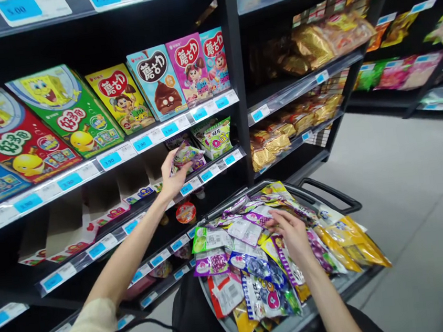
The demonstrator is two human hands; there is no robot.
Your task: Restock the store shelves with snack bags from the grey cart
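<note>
Evidently the left hand (173, 176) has its fingers closed on the lower corner of a purple packet (187, 156). The packet is up at the front edge of the shelf (217, 167), just beside the green packets (217, 136) standing toward that shelf's right end. To seat it well, I judge it should go in upright behind the shelf's front edge, face outward. It is better slid alongside the green ones than pushed against them, since such soft bags tip easily. The right hand (293, 234) lies on the heap of packets (252, 268) near the middle of the cart (329, 192), fingers loosely curled; whether they pinch one I cannot tell. A light touch there seems wise, as bags overhang the cart's right rim.
</note>
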